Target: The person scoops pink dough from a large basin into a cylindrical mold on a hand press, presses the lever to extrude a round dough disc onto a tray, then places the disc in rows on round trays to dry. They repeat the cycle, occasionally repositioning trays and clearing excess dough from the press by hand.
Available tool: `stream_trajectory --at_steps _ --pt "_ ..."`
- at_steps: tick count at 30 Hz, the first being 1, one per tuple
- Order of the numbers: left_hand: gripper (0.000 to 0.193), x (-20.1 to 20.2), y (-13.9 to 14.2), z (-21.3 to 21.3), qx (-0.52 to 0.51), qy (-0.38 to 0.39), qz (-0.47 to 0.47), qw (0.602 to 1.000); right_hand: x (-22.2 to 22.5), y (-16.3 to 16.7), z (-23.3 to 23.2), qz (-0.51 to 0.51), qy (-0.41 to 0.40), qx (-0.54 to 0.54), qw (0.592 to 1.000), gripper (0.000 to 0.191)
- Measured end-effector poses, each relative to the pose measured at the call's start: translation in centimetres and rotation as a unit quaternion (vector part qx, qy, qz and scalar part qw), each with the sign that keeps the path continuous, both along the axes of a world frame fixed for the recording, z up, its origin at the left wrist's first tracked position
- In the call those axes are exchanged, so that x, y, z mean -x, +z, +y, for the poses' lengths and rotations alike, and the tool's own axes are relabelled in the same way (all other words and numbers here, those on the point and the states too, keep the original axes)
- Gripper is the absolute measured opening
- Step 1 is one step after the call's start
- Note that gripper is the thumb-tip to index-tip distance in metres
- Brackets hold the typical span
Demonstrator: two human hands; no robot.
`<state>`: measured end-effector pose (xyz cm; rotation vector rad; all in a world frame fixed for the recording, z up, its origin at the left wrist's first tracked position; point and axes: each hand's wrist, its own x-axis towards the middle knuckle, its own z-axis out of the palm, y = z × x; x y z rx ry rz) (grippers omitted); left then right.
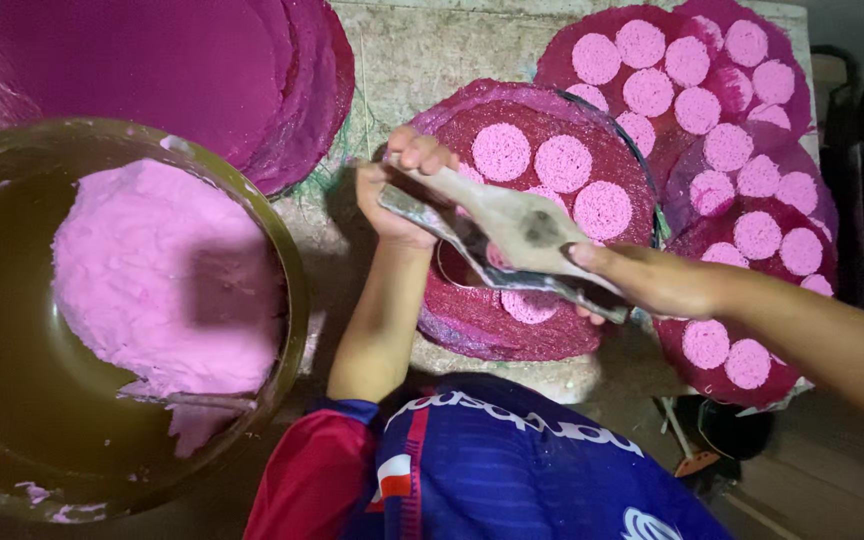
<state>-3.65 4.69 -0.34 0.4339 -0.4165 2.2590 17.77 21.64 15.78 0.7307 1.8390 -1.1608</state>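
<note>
My left hand (397,190) grips the far ends of a two-armed press (517,232), which has a pale wooden upper arm and a grey metal lower arm. My right hand (652,282) holds the press's near end, thumb on top. The press hovers over a round magenta woven tray (482,325) that carries several flat pink round noodle discs (562,163). Part of the tray and some discs are hidden under the press and my hands.
A large dark bowl (290,262) with a mound of pink dough (152,270) stands at the left. Bare magenta trays (152,60) are stacked at the top left. More trays filled with pink discs (742,200) overlap at the right, on a worn table (422,50).
</note>
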Motion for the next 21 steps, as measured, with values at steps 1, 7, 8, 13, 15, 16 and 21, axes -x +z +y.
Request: stream_trajectory --at_steps 1,7,8,13,15,16,21 --pt "0.021 0.6 -0.5 -0.1 -0.016 0.004 0.001 1.000 0.6 -0.1 -0.5 0.024 0.012 -0.005 1.000 0.085" --pt "0.020 2.5 -2.5 -1.9 -0.050 0.007 -0.004 0.999 2.8 -1.3 -3.6 0.083 0.052 -0.049 0.994 0.081" --pt "0.022 2.4 -2.8 -1.9 -0.055 0.004 -0.007 0.998 2.8 -1.4 -3.9 0.082 0.053 -0.042 0.994 0.081" --pt "0.016 0.5 -4.6 -0.4 -0.033 -0.004 -0.058 0.998 2.0 -0.9 -3.6 0.052 0.011 -0.031 0.998 0.078" --pt "0.014 -0.1 -4.8 0.8 -0.020 -0.003 -0.068 0.997 1.9 -0.4 -3.1 0.025 -0.011 -0.080 0.996 0.073" --pt "0.016 -0.1 -4.8 1.4 -0.026 -0.010 -0.067 0.997 1.9 -0.3 -2.9 0.043 0.000 -0.102 0.994 0.074" --pt "0.017 2.1 -3.7 3.1 -0.045 -0.017 -0.013 0.999 2.5 -0.2 -2.8 0.137 0.045 -0.168 0.975 0.073"
